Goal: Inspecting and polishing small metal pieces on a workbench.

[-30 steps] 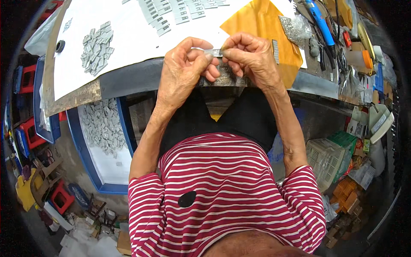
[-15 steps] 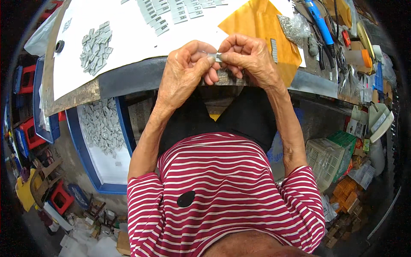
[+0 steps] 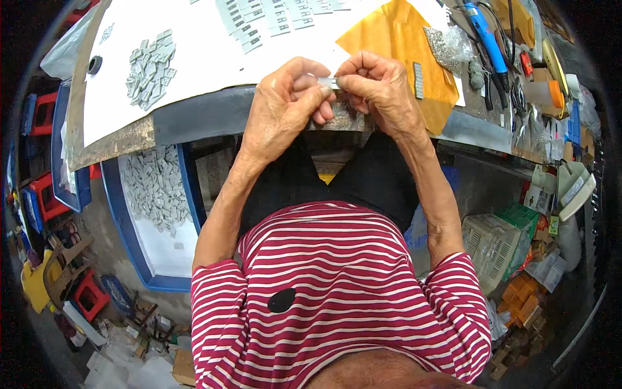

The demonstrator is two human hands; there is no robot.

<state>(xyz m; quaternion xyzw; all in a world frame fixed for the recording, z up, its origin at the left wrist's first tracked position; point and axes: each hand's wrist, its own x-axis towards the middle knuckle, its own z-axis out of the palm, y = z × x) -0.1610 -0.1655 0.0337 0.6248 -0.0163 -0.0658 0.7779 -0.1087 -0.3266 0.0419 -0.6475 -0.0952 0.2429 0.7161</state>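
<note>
Since the frame 1 second earlier, my left thumb had edged closer to my right fingertips. My left hand [image 3: 285, 97] and right hand [image 3: 383, 91] were over the front edge of the tabletop [image 3: 214, 118], both pinching 1 small grey piece [image 3: 334, 83] between them; my fingertips covered most of it. A loose pile of grey pieces [image 3: 150, 71] lay on the white sheet [image 3: 201, 55], near the tabletop's left edge. Rows of grey pieces [image 3: 280, 18] lay toward the far edge. A yellow envelope [image 3: 376, 35] reached the front edge, right of centre, and a blue tool [image 3: 486, 35] lay toward the far right corner.
</note>
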